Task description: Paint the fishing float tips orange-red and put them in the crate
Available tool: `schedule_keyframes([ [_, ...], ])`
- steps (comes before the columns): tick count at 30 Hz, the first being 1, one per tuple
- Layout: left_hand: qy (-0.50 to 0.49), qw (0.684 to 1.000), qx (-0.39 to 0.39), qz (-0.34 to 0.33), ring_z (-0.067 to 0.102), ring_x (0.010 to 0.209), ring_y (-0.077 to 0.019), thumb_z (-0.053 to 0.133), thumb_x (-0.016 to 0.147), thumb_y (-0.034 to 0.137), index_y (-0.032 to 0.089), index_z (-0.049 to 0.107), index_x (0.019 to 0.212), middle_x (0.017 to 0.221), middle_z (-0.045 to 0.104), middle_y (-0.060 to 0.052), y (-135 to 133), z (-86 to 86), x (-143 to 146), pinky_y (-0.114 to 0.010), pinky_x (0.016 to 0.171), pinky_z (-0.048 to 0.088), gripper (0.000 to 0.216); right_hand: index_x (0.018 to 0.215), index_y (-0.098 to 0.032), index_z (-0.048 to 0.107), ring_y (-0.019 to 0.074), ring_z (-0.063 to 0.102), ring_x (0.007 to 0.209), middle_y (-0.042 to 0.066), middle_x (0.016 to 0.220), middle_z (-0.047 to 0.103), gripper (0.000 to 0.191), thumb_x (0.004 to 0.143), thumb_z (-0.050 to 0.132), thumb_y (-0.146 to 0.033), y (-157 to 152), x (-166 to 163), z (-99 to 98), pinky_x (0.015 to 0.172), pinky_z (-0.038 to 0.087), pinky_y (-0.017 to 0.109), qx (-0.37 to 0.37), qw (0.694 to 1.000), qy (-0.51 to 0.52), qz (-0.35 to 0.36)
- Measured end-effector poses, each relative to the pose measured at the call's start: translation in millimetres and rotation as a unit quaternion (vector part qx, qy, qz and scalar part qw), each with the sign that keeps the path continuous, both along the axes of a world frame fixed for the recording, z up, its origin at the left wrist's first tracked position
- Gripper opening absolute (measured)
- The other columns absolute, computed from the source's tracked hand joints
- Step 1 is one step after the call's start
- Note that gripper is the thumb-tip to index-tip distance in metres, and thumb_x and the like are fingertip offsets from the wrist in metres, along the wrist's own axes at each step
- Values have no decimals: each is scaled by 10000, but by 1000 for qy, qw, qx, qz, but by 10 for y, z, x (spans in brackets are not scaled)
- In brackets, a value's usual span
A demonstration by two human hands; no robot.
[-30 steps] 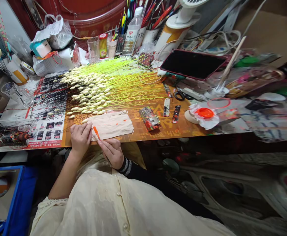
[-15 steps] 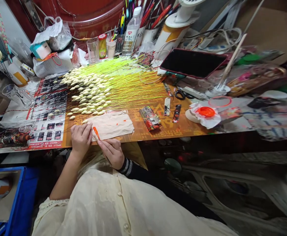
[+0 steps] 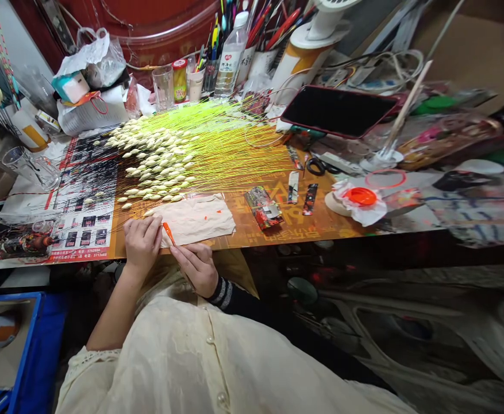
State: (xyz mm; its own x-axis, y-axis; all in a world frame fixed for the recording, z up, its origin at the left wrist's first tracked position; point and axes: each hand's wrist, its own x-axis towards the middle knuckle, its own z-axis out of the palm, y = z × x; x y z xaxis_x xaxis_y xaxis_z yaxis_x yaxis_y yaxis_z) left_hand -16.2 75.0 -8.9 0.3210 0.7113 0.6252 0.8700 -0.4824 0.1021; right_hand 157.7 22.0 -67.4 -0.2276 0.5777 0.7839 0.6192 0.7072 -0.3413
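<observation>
Orange float: tiny orange float [image 3: 168, 232] sits right at the near edge of the counter [image 3: 303, 227], over the left corner of a pale cloth [image 3: 200, 218], held between both hands.
Left hand: left hand [image 3: 142, 241] is curled, fingertips pinching the float's upper end.
Right hand: right hand [image 3: 196, 267] comes up from below, fingertips closed on the lower end.
How it handles: I'd guess almost weightless, stiff in the body but with a hair-thin stem that snaps or bends easily. If that orange is wet paint, it smears too.
Where to hold: by the ends or the stem with a light fingertip pinch, not around the coloured middle.
Just behind: big pile of white floats [image 3: 157, 161] with yellow-green stems [image 3: 234, 144] fanned across the counter, touching the cloth's far edge. Easy to snag a sleeve in.
To the right: foil packet [image 3: 264, 208], scissors [image 3: 320, 167], an orange lid [image 3: 359, 196] on white paper, all apart from the hands.
Farther back: phone [image 3: 338, 110] propped up, cups of pens, a bottle.
To the left: glass [image 3: 30, 165] near the counter's corner.
</observation>
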Motion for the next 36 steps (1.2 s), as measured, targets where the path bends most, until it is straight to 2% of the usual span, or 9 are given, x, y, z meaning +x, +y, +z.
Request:
schedule_keyframes([
  [15, 2, 1000, -2, 2, 636, 915, -211, 529, 933, 254, 224, 641, 1213, 1073, 722, -95, 6, -19, -8, -409, 928, 369, 303, 1457, -195, 412, 207, 573, 1010, 65, 1191, 687, 587, 898, 546, -76, -5, 4, -9, 910, 450, 382, -5, 1000, -4, 3],
  [20, 7, 1000, 11, 3, 635, 893, -206, 535, 932, 244, 218, 642, 1201, 1074, 725, -90, 8, -7, -4, -406, 919, 378, 291, 1447, -221, 442, 206, 587, 1007, 66, 1199, 682, 538, 925, 511, -112, 0, 4, -31, 920, 449, 380, -1, 1000, -6, -2],
  [28, 6, 1000, 20, 3, 641, 895, -205, 556, 923, 228, 211, 645, 1181, 1059, 730, -79, 16, 4, 1, -396, 913, 379, 273, 1486, -189, 383, 207, 564, 1067, 88, 1203, 681, 595, 916, 529, -103, 6, 6, -78, 954, 433, 385, 4, 1000, -3, 1],
  [36, 6, 1000, 16, 3, 631, 906, -202, 546, 929, 244, 209, 645, 1179, 1056, 726, -85, 22, -4, -11, -388, 909, 374, 271, 1480, -177, 390, 203, 569, 1018, 83, 1154, 700, 632, 883, 568, -70, 19, 15, -75, 923, 463, 383, 22, 1000, 19, 6],
])
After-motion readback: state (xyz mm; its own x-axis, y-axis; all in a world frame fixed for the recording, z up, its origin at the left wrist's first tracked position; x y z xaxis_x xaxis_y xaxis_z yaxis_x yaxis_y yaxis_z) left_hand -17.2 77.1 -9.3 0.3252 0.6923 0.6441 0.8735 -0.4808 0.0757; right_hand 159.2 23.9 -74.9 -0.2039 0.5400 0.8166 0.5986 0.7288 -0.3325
